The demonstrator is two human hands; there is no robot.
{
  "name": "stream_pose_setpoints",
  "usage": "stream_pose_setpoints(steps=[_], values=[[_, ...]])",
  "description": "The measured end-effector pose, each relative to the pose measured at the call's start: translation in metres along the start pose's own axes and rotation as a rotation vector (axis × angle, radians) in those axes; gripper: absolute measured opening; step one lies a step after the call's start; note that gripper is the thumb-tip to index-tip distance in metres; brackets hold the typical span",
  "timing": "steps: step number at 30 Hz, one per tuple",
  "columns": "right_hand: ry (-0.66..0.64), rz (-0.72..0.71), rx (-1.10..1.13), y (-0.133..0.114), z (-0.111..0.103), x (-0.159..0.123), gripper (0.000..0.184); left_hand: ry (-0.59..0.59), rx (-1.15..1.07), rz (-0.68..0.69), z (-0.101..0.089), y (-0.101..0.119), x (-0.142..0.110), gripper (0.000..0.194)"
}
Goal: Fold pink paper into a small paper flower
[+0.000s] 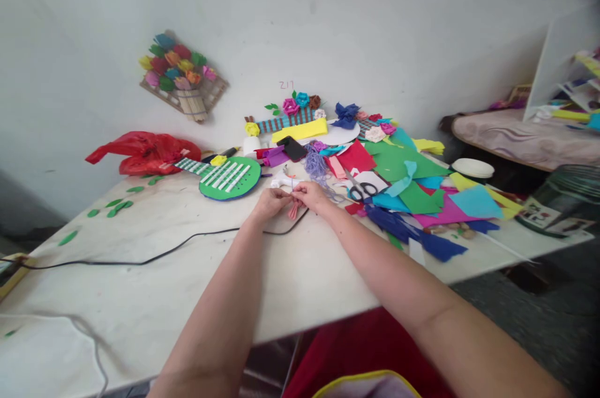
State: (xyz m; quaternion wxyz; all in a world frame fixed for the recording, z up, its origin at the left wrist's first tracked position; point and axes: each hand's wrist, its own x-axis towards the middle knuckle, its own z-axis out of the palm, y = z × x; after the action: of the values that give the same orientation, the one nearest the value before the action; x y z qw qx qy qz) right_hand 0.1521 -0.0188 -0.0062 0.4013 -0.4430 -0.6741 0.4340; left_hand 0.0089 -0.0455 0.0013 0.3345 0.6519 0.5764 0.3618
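Note:
Over the middle of the table, my left hand and my right hand meet with their fingertips pinched together. Between them a gathered pink paper piece hangs below the fingers. A thin lavender strand shows at the fingertips; whether it is wrapped around the paper I cannot tell. Just behind the hands lies a white object, partly hidden. A tangle of lavender yarn sits beyond my right hand, and scissors with black handles rest to its right.
At the left stand a green paper guitar and a red plastic bag. Coloured crepe paper covers the right side. A black cable crosses the table. A glass jar stands at the right edge. A black phone lies behind.

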Motion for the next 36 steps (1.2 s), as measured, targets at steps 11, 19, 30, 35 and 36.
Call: stream_pose_setpoints(steps=[11, 19, 30, 35, 36], values=[[0.096, -0.172, -0.245, 0.011, 0.001, 0.006, 0.009, 0.063, 0.033, 0.036, 0.003, 0.003, 0.0, 0.023], [0.096, -0.141, -0.215, 0.009, 0.0, 0.003, 0.004, 0.055, 0.002, 0.025, 0.003, 0.002, -0.001, 0.027], [0.121, -0.165, -0.227, 0.01, -0.002, 0.004, 0.012, 0.108, 0.121, 0.084, 0.007, 0.009, -0.001, 0.02], [0.109, -0.115, -0.175, 0.007, -0.002, 0.003, 0.012, 0.12, 0.092, 0.069, 0.008, 0.011, -0.003, 0.021], [0.095, -0.09, -0.145, 0.006, -0.002, 0.003, 0.012, 0.123, 0.089, 0.066, 0.008, 0.012, -0.004, 0.02]])
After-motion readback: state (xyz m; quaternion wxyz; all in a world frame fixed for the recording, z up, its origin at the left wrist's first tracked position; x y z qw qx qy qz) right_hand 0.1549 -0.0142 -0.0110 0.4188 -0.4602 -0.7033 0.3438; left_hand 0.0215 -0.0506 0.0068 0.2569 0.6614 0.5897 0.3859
